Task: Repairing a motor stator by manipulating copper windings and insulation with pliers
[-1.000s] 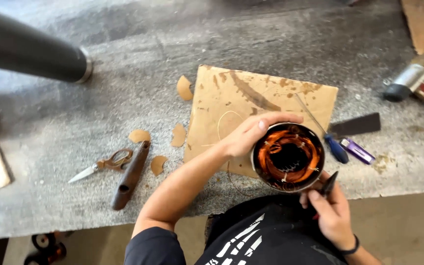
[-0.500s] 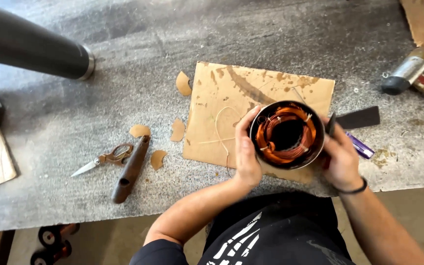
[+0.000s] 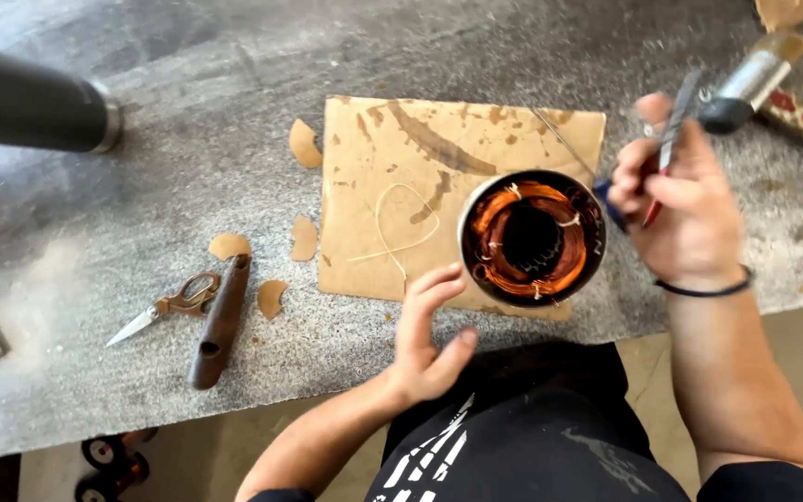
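1. A motor stator (image 3: 532, 239), a round metal ring with copper-orange windings inside, stands on end on a stained sheet of cardboard (image 3: 401, 158) near the front edge of the grey bench (image 3: 188, 121).
2. The left hand (image 3: 427, 339) is just beside the stator's lower left; its fingers (image 3: 434, 284) are loosely spread and curled, holding nothing, and I cannot tell whether a fingertip touches the ring.
3. The right hand (image 3: 685, 200) is raised just right of the stator; its fingers are pressed together around a thin dark tool (image 3: 673, 139) with a red tip.
4. A loop of pale string (image 3: 400, 223) lies on the cardboard, left of the stator.
5. Small cardboard offcuts (image 3: 304, 144) lie scattered left of the sheet.
6. Further left, small scissors (image 3: 164, 307) lie touching a dark wooden handle (image 3: 218, 325).
7. A black cylinder (image 3: 30, 102) lies at the far left.
8. A metal-ferruled tool (image 3: 745, 84) lies at the top right.
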